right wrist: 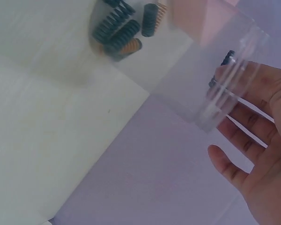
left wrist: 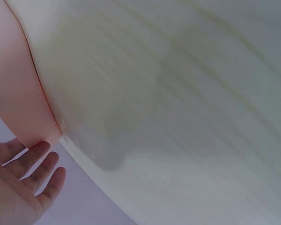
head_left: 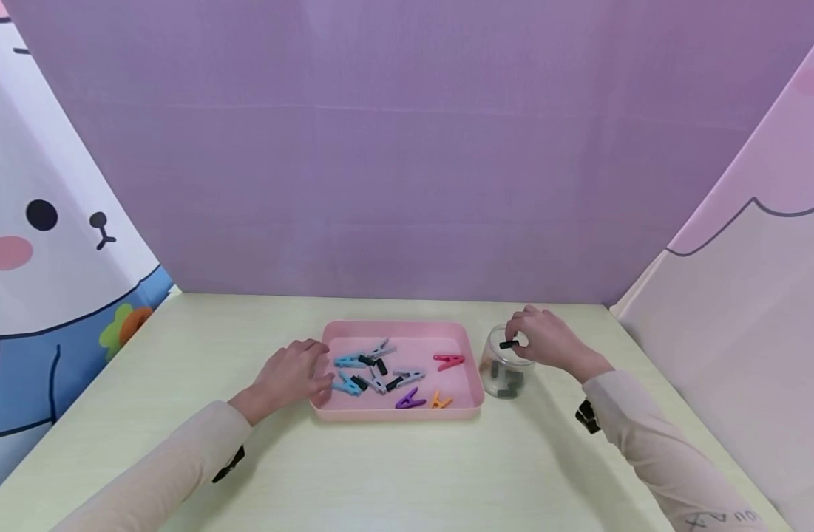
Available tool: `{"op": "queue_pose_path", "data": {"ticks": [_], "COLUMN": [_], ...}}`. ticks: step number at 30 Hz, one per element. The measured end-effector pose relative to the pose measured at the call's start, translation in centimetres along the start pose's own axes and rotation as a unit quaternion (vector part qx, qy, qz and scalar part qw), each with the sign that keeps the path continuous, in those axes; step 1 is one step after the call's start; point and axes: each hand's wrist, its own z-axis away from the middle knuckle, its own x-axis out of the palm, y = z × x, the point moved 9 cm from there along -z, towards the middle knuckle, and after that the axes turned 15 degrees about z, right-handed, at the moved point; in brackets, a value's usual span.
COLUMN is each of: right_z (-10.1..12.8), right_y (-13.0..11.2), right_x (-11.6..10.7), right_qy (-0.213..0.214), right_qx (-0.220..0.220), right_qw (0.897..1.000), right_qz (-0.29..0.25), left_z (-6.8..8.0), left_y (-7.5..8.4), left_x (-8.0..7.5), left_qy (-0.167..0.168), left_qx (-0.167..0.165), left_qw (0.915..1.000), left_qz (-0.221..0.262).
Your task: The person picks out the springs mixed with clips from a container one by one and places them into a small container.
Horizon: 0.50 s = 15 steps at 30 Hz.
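Purple backdrop, pale worktop (head_left: 407, 473). We note a small black clip (head_left: 509, 344) pinched in our right hand (head_left: 546, 341) right at the mouth of a clear jar (head_left: 503, 367) just right of the pink tray (head_left: 396, 414); more dark clips (right wrist: 119, 33) lie at the jar's bottom. Our left hand (head_left: 293, 373) rests on the tray's left rim, fingers loosely spread, gripping nothing. Inside the tray: blue, grey, red, purple and orange pegs (head_left: 380, 373), scattered, some touching.
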Motion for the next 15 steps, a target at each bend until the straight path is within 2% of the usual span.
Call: {"op": "queue_pose_path", "data": {"ticks": [5, 15], "right_z": [0.08, 0.0], "right_y": [-0.15, -0.42], "right_x": [0.84, 0.88], "right_qy": [-0.014, -0.024], "right_qx": [0.005, 0.008], "right_qw": [1.0, 1.0], "right_qz": [0.006, 0.013], "left_z": [-0.08, -0.1], "left_y": [-0.23, -0.13], "left_x": [0.21, 0.21], "left_qy": [-0.003, -0.005], "left_qx": [-0.004, -0.003], "left_qw": [1.0, 1.0], "left_qz": [0.002, 0.004]}}
